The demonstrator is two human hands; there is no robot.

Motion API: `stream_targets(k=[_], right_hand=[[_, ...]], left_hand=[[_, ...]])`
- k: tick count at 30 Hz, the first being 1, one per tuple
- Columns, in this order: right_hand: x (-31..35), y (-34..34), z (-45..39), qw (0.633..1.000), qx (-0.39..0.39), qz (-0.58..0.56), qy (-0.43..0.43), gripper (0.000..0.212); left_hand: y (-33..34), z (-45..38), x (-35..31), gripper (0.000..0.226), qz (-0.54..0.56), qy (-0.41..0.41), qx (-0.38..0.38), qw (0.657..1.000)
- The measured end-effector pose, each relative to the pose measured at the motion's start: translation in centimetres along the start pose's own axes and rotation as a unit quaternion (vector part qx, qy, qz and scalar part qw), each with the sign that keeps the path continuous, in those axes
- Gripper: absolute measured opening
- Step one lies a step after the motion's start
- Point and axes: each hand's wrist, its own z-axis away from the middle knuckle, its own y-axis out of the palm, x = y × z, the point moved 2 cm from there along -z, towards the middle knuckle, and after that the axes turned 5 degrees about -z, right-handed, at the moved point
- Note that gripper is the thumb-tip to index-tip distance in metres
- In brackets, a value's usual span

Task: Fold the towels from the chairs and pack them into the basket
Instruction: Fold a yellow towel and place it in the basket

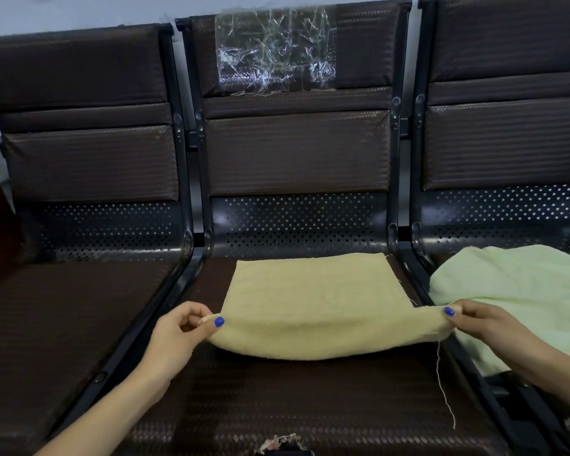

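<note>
A pale yellow towel lies on the seat of the middle chair, its far half flat and its near edge lifted off the seat. My left hand pinches the near left corner. My right hand pinches the near right corner. A loose thread hangs from the right corner. A light green towel lies crumpled on the right chair's seat, close to my right wrist. The basket is not in view.
Three dark brown padded chairs stand in a row on a black metal frame; the left chair has a bare seat. Crinkled clear tape sticks to the middle backrest. The middle seat's front edge is torn.
</note>
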Motion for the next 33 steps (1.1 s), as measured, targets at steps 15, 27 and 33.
stream_targets(k=[15,27,33], right_hand=[[1.0,-0.8,2.3,0.999,0.034,0.022,-0.032,0.068],[1.1,-1.3,5.1,0.992,0.118,-0.007,0.048,0.019],[2.4,-1.8,7.4,0.980,0.150,-0.115,0.067,0.065]], left_hand=[[-3.8,1.8,0.9,0.046,-0.403,0.378,0.076,0.830],[-4.0,6.1,-0.1,0.036,-0.239,0.230,0.191,0.924],[-5.6,9.0,-1.6,0.034,-0.018,0.093,0.284,0.954]])
